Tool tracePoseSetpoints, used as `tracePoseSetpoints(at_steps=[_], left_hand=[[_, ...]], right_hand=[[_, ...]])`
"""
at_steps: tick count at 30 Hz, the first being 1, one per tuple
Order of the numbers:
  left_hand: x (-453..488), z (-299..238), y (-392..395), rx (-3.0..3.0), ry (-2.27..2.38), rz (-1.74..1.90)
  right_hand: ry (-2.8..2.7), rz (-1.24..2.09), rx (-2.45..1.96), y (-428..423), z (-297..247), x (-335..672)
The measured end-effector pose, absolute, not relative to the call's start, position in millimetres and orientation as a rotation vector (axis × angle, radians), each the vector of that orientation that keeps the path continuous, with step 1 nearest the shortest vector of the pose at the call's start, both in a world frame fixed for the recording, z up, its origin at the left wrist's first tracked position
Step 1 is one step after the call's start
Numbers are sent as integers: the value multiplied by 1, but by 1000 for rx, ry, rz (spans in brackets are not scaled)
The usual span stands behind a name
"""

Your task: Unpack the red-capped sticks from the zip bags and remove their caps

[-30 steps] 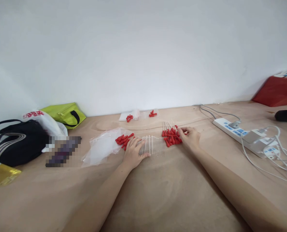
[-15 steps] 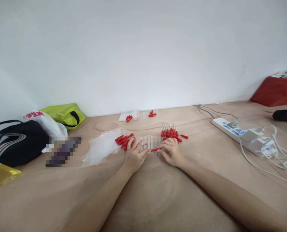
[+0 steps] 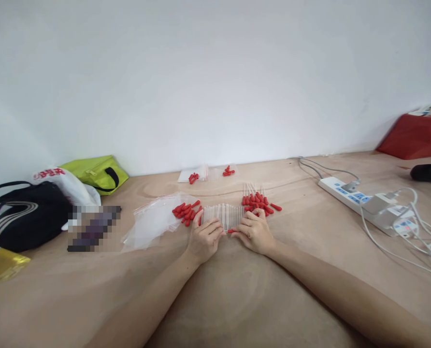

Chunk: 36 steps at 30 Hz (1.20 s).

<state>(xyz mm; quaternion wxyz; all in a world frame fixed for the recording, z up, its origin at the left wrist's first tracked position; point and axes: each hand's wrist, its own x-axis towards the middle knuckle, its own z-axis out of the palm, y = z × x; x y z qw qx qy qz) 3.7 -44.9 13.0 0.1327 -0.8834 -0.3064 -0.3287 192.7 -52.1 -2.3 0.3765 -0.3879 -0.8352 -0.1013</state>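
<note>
A row of clear glass tubes point(image 3: 222, 215) lies on the wooden table point(image 3: 237, 290). My left hand point(image 3: 204, 239) and my right hand point(image 3: 255, 233) meet at the row's near edge. My right hand pinches a small red rubber cap point(image 3: 232, 231) against the end of a tube that my left fingers pinch. Loose red caps lie in a pile point(image 3: 186, 212) left of the tubes and in another pile point(image 3: 259, 202) to their right.
A clear plastic bag point(image 3: 150, 220) lies to the left. Two small bags with red caps point(image 3: 208, 173) rest near the wall. A black bag point(image 3: 23, 212) and a green bag point(image 3: 95, 171) sit far left. A power strip point(image 3: 364, 200) with cables is at the right.
My right hand left the right cap pile with one red cap and came to the tubes' near edge. Both hands have drawn closer together there.
</note>
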Motion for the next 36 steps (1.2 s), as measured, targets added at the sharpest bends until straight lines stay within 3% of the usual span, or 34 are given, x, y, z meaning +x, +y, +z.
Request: tracePoseSetpoints(at_steps=[8,14,22,36], left_hand=[[-17,14,-37,-2457,-981,-1011],[-22,12,-35,-2392,-986,-1054],[-13,-2,-16,-2334,-1252,-1137],[-3,-1,-17,-2484,-1276,-1048]], right_hand=[[-2023,-170,-1190,-51,-3,230],[-1718,121,-1159,-40,-10,256],[-1473,56,-1405,-31,-9,273],[-1589,-34,-1836,-33,-8,285]])
